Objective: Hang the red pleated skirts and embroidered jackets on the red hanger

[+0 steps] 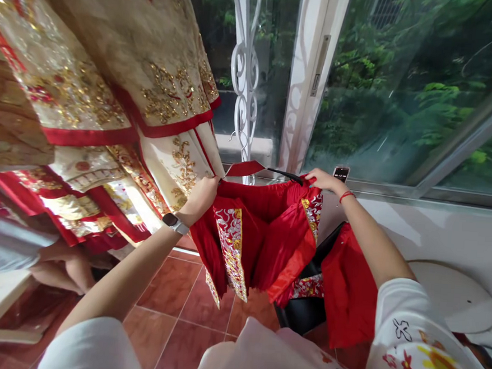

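Observation:
A red garment with gold and silver embroidered trim hangs from a hanger held out in front of me. My left hand, with a watch on the wrist, is closed on the garment's left top edge. My right hand, with a red cord on the wrist, is closed on the right end of the hanger and the cloth there. The hanger's wire hook points up between my hands. More red cloth drapes down over a dark chair below my right arm.
Cream robes with gold embroidery and red borders hang at the left. A window with a white frame and an ornate white grille is ahead, a small timer on its sill. A round white stool stands at right; red floor tiles below.

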Available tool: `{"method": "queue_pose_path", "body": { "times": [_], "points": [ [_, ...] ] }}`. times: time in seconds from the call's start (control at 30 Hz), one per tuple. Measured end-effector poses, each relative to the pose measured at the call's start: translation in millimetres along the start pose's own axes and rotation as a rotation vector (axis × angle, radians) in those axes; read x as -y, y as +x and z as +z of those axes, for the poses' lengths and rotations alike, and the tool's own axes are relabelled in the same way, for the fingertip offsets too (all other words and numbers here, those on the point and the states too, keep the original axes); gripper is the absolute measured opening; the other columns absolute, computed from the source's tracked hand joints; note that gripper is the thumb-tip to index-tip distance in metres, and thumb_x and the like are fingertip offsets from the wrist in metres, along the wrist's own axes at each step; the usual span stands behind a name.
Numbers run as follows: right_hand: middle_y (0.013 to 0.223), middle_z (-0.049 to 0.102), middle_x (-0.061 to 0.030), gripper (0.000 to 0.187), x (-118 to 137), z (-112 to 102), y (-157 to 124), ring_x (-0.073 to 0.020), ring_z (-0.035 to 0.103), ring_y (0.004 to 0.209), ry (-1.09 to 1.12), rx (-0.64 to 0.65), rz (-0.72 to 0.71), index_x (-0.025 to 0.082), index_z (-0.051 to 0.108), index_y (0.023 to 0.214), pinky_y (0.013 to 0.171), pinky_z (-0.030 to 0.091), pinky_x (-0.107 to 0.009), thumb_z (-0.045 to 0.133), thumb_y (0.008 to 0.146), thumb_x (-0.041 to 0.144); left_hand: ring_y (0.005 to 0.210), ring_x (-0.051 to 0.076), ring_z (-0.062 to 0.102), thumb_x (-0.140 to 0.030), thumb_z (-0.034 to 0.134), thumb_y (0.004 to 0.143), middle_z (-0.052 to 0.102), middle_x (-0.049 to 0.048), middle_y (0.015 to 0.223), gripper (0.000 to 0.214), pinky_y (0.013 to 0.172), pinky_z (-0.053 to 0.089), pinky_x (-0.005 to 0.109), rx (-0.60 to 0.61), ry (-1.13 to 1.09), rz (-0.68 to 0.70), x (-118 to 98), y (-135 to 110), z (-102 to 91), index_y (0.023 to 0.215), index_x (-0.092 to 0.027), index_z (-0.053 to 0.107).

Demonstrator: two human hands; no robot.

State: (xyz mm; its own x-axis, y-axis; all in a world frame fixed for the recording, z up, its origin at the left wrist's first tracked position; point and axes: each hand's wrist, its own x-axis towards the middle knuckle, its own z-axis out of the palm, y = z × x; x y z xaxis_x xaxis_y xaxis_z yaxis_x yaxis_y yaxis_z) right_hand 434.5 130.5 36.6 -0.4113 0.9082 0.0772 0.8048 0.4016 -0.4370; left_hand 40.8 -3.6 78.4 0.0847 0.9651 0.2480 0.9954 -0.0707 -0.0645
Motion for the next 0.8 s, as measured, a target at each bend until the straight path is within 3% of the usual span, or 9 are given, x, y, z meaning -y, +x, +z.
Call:
{"method": "queue_pose_path", "body": {
  "times": [0.13, 0.23, 0.37, 0.47, 0.6, 0.67, 0.73, 0.8],
  "points": [
    [0.075, 0.071, -0.0016, 0.037, 22, -50, 20, -0.0161, 0.058, 0.070, -0.047, 0.051, -0.048, 0.011, 0.079, 0.088, 0.071, 0.047, -0.025, 0.052, 0.062, 0.008, 0.097, 0.027, 0.071, -0.003, 0.032, 0.093, 0.071, 0.0184, 0.105, 0.037, 0.082, 0.054, 0.033, 0.044, 0.063, -0.035, -4, 1, -1.5, 0.115, -0.009, 0.062],
    [0.094, 0.073, -0.0062, 0.050, 56, -64, 38, -0.0205, 0.064, 0.089, -0.093, -0.026, -0.154, 0.011, 0.077, 0.103, 0.086, 0.050, -0.027, 0.052, 0.060, 0.002, 0.098, 0.028, 0.071, -0.002, 0.032, 0.093, 0.071, 0.0192, 0.103, 0.038, 0.081, 0.055, 0.034, 0.081, 0.093, -0.055, -10, 1, -0.3, 0.114, -0.008, 0.063],
    [0.115, 0.067, -0.0112, 0.059, 96, -33, 52, -0.0230, 0.062, 0.109, -0.128, -0.180, -0.294, 0.012, 0.074, 0.113, 0.103, 0.046, -0.035, 0.052, 0.061, -0.002, 0.100, 0.028, 0.071, -0.001, 0.029, 0.094, 0.070, 0.0201, 0.107, 0.040, 0.081, 0.056, 0.034, 0.045, 0.077, -0.065, -15, 4, 6.3, 0.117, -0.008, 0.061],
    [0.115, 0.065, -0.0130, 0.056, 99, -11, 58, -0.0239, 0.061, 0.110, -0.090, -0.311, -0.252, 0.012, 0.075, 0.110, 0.106, 0.044, -0.039, 0.049, 0.063, -0.003, 0.101, 0.028, 0.071, 0.000, 0.027, 0.095, 0.069, 0.0197, 0.112, 0.043, 0.081, 0.057, 0.035, 0.007, 0.063, -0.076, -15, 7, 11.5, 0.121, -0.007, 0.059],
    [0.103, 0.068, -0.0126, 0.049, 82, -25, 68, -0.0265, 0.061, 0.103, 0.043, -0.619, -0.040, 0.011, 0.075, 0.103, 0.100, 0.047, -0.042, 0.044, 0.066, -0.001, 0.101, 0.029, 0.071, 0.000, 0.027, 0.094, 0.068, 0.0208, 0.113, 0.044, 0.082, 0.058, 0.037, 0.016, 0.071, -0.058, -16, 9, 14.4, 0.125, -0.005, 0.057],
    [0.104, 0.067, -0.0118, 0.048, 82, -35, 70, -0.0265, 0.060, 0.104, 0.066, -0.738, -0.041, 0.013, 0.075, 0.100, 0.101, 0.046, -0.043, 0.042, 0.068, -0.001, 0.100, 0.029, 0.072, -0.001, 0.026, 0.095, 0.068, 0.0214, 0.113, 0.044, 0.082, 0.058, 0.038, 0.031, 0.069, -0.063, -20, 9, 15.6, 0.126, -0.005, 0.056],
    [0.109, 0.064, -0.0109, 0.049, 91, -32, 67, -0.0264, 0.058, 0.108, 0.035, -0.715, -0.152, 0.016, 0.074, 0.101, 0.104, 0.044, -0.045, 0.042, 0.069, -0.002, 0.100, 0.029, 0.072, -0.001, 0.027, 0.095, 0.068, 0.0209, 0.111, 0.043, 0.081, 0.058, 0.038, 0.047, 0.054, -0.064, -24, 10, 17.2, 0.127, -0.006, 0.056],
    [0.113, 0.060, -0.0108, 0.052, 104, -14, 59, -0.0272, 0.057, 0.111, -0.035, -0.562, -0.269, 0.018, 0.071, 0.108, 0.106, 0.043, -0.047, 0.043, 0.070, -0.003, 0.099, 0.029, 0.072, -0.002, 0.028, 0.095, 0.068, 0.0201, 0.109, 0.042, 0.081, 0.058, 0.037, 0.056, 0.039, -0.067, -27, 12, 18.9, 0.127, -0.006, 0.055]
  ]
}}
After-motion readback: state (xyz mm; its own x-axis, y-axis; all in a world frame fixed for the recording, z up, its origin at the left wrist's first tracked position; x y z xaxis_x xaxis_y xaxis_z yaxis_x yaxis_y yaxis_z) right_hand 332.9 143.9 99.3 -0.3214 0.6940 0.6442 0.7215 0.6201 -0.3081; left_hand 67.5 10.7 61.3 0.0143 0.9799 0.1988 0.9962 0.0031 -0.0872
